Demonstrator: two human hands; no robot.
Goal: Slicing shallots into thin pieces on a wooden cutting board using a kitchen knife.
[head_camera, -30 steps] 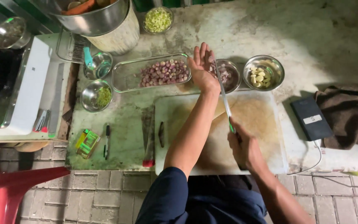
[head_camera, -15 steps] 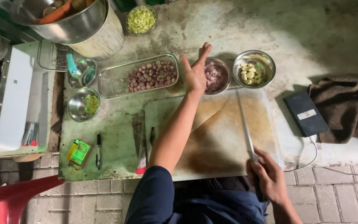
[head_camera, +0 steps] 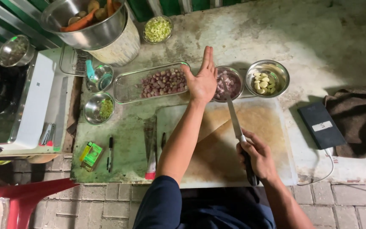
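My left hand (head_camera: 203,79) is raised flat and empty, fingers together, at the far edge of the cutting board (head_camera: 272,127), beside a steel bowl of chopped shallots (head_camera: 230,83). My right hand (head_camera: 257,155) grips the black handle of a kitchen knife (head_camera: 234,117); its blade points away across the board toward that bowl. A wire tray of whole shallots (head_camera: 159,83) lies left of my left hand. A steel bowl of peeled garlic (head_camera: 267,79) stands to the right of the shallot bowl.
A big steel pot of vegetables (head_camera: 90,21) stands far left. Near it are a bowl of chopped greens (head_camera: 158,29) and two small steel bowls (head_camera: 99,107). A dark phone (head_camera: 321,125) and a brown cloth (head_camera: 359,118) lie right. A red stool (head_camera: 26,195) is low left.
My left hand has flattened out beside the shallot bowl. My right hand carried the knife right, then back, so the blade points at the bowl again.
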